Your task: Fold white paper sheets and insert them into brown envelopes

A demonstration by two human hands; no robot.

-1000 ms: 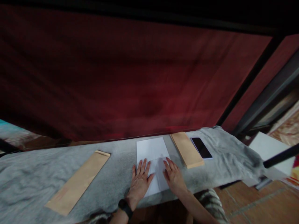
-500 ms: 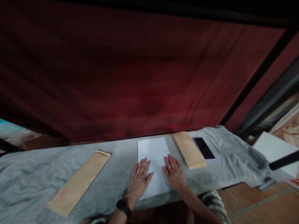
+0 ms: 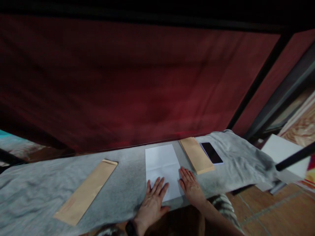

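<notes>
A white sheet of paper (image 3: pixel 162 159) lies on the grey cloth, with a faint crease running across its middle. Over its lower left part rests my left hand (image 3: pixel 155 200), fingers spread and palm down, a dark band on the wrist. My right hand (image 3: pixel 192 188) lies flat at the paper's right edge, fingers stretched out. Neither hand grips anything. To the right of the paper is a stack of brown envelopes (image 3: pixel 197 155), close to my right fingertips but apart from them.
A single brown envelope (image 3: pixel 86 193) lies slanted at the left on the grey cloth (image 3: pixel 123 186). Beside the stack is a dark-screened phone (image 3: pixel 211 152). A red curtain (image 3: pixel 147 85) hangs behind, with a black frame post (image 3: pixel 258 85) at the right. White board-like material (image 3: pixel 285 154) stands further right.
My left hand has slid down the paper toward me. My right hand has shifted outward to the paper's right edge and slightly nearer. More of the sheet shows, and the view has shifted slightly.
</notes>
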